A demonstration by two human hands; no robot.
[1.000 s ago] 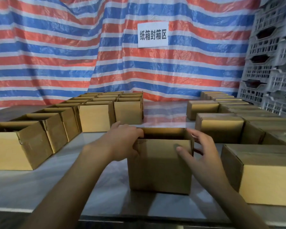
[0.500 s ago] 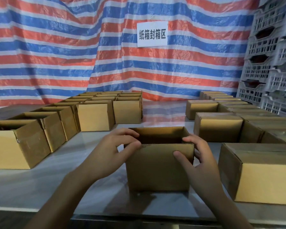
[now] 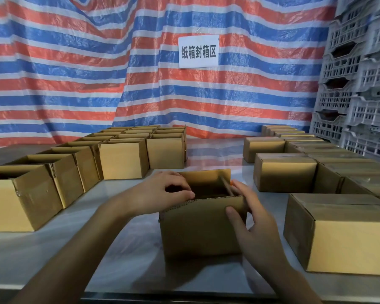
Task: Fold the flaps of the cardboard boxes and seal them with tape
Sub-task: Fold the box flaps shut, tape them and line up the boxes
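An open brown cardboard box [image 3: 195,229] stands at the middle front of the table, its far flap upright. My left hand [image 3: 162,194] curls over the box's left top edge, fingers bent down over the left flap. My right hand [image 3: 248,213] holds the right side, thumb on the front face and fingers on the right flap, which leans inward. No tape is in view.
Rows of open boxes [image 3: 123,159] fill the left of the steel table [image 3: 123,249]. Closed boxes [image 3: 342,233] line the right side. Grey plastic crates [image 3: 360,84] are stacked at the far right. A striped tarp with a white sign [image 3: 198,51] hangs behind.
The box has come a little closer to me. Both hands moved from its outer sides up onto the top edges, and the side flaps now bend inward.
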